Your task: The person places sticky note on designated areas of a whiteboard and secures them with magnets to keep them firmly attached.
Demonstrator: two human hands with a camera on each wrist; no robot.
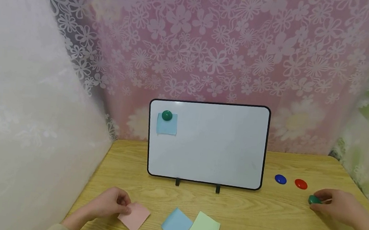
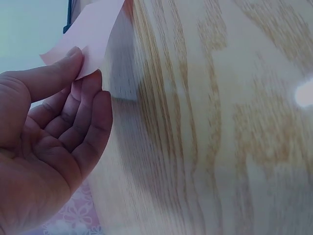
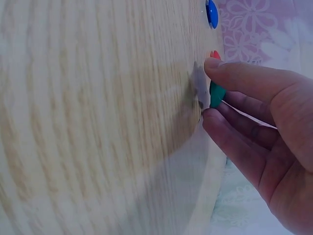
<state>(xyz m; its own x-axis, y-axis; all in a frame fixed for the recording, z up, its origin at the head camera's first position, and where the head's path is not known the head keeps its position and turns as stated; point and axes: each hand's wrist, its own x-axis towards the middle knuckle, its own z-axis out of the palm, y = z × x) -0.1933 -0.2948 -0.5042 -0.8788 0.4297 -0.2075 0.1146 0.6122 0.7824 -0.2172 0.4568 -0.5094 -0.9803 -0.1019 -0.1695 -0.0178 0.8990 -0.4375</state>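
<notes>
Between thumb and fingers, my left hand (image 1: pixel 110 204) pinches a pink sticky note (image 1: pixel 135 218); the left wrist view shows the note (image 2: pixel 93 32) raised off the wood at the thumb tip. At the right, my right hand (image 1: pixel 341 206) holds a round green magnet (image 1: pixel 314 199) by its edges, close to the tabletop. In the right wrist view the green magnet (image 3: pixel 216 94) sits between thumb and fingertips. A blue sticky note (image 1: pixel 176 225) and a light green sticky note (image 1: pixel 204 229) lie side by side at the front of the table.
A whiteboard (image 1: pixel 214 148) stands on two small black feet; a green magnet (image 1: pixel 166 115) sits over a light blue note (image 1: pixel 167 127) at its upper left. Blue (image 1: pixel 280 179) and red (image 1: pixel 301 184) magnets lie right of it on the wooden table (image 1: pixel 255 212). Flowered curtains surround the table.
</notes>
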